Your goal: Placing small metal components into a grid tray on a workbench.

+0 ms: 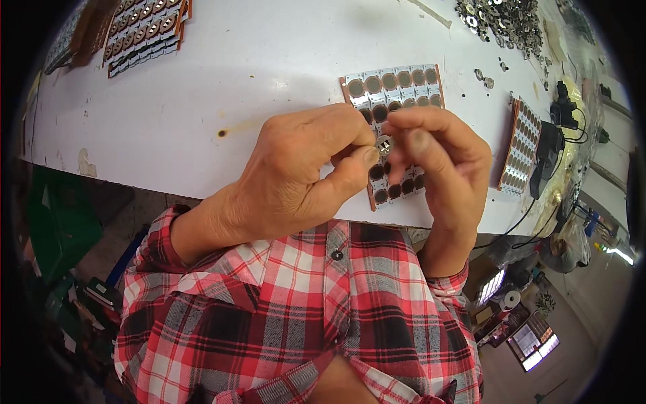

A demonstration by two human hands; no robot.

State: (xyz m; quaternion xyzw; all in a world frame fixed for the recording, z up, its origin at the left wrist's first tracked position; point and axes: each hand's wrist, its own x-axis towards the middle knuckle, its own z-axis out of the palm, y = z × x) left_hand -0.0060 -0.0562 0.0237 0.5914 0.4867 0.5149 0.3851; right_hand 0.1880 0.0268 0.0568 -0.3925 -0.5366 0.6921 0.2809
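Observation:
Between the thumb and forefinger of my left hand is a small round metal disc with slots in its face. The hand is closed in a pinch, above a panel of round-celled boards. Close by on the other side of the disc, my right hand has its fingers bent and apart, with nothing visible in them. Some of its fingers are smeared by motion. Both hands hide the middle of the panel, which lies flat on the white table and has rows of dark and grey circles.
A pile of small metal parts covers the far right, with a few loose pieces nearer. Stacked panels stand at the far left and right. Black adapters and cables line the right edge. A green bin is below left.

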